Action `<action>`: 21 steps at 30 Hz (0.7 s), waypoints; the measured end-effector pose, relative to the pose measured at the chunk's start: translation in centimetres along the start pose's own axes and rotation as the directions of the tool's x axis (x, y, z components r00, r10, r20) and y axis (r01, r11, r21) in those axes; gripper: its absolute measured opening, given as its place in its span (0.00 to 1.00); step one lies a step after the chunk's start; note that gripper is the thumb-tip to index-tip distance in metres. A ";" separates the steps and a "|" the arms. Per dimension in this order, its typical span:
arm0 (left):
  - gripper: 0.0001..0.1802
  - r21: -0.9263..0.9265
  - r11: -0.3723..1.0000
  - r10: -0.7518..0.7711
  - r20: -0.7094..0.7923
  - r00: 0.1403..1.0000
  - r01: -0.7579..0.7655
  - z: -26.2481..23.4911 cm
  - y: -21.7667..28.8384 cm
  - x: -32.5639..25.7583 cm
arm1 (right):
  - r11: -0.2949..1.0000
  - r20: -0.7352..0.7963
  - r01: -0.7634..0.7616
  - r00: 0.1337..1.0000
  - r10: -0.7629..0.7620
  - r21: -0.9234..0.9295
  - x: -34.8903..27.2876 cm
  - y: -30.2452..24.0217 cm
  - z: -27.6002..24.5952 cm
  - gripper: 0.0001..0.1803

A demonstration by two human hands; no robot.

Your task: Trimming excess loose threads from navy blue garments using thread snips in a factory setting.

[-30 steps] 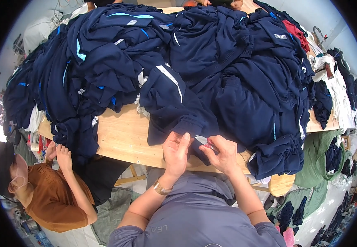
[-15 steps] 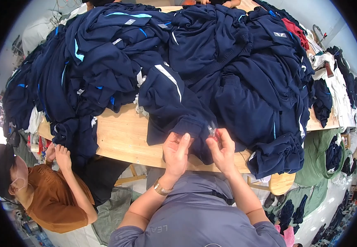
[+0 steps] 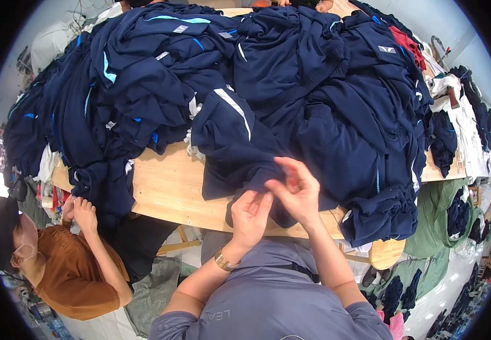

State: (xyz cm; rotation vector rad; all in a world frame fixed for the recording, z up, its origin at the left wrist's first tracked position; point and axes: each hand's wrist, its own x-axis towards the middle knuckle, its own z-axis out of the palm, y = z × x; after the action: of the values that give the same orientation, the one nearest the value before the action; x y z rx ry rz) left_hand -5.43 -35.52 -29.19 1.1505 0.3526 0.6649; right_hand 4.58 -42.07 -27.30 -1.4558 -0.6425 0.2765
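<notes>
Since half a second ago, the right hand (image 3: 296, 192) has shifted left, its thumb now just beside the fingertips of the left hand (image 3: 249, 218). Beneath and beyond both lies the white-striped navy garment (image 3: 231, 150), on the wooden table (image 3: 163, 184). Left fingers are narrow; right thumb and index stand apart. Whether either hand grips anything, I cannot tell.

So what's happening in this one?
A person's left hand and right hand are close together at the near end of a navy garment on a wooden table. More navy clothes are heaped around it. To the left, a co-worker in a brown top has both hands raised.
</notes>
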 end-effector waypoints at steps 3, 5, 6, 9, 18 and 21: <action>0.06 0.090 0.996 -0.010 0.042 0.999 0.007 -0.6 -0.3 -0.1 | 0.998 -0.087 -0.037 0.995 0.041 0.044 0.6 1.1 -0.1 0.08; 0.06 0.055 0.998 0.007 -0.001 1.000 -0.007 0.0 0.0 0.4 | 0.984 -0.253 -0.102 0.958 0.137 0.144 1.3 1.4 -0.9 0.05; 0.07 -0.026 1.000 -0.017 0.024 1.000 0.017 -0.1 0.1 0.5 | 0.990 -0.271 -0.102 0.954 0.125 0.097 1.0 1.3 -1.1 0.03; 0.10 -0.251 0.959 -0.124 0.060 0.991 0.135 -0.3 0.3 0.9 | 0.995 -0.169 0.071 0.982 -0.082 -0.073 -1.5 2.4 -1.3 0.16; 0.09 0.540 0.817 0.160 0.125 0.979 -0.203 -1.5 1.0 1.2 | 0.972 -0.057 0.140 0.987 -0.153 -0.188 -1.0 3.6 -1.3 0.13; 0.19 0.816 0.453 0.456 0.135 0.880 -0.360 -2.4 1.1 1.6 | 0.984 0.070 0.075 0.995 -0.064 -0.159 0.3 1.0 -2.8 0.06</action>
State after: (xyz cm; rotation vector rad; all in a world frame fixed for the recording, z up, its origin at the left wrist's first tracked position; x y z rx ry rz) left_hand -5.94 -32.51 -28.98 2.1831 0.5067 1.0424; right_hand 6.57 -44.13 -28.18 -1.5809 -0.7817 0.2218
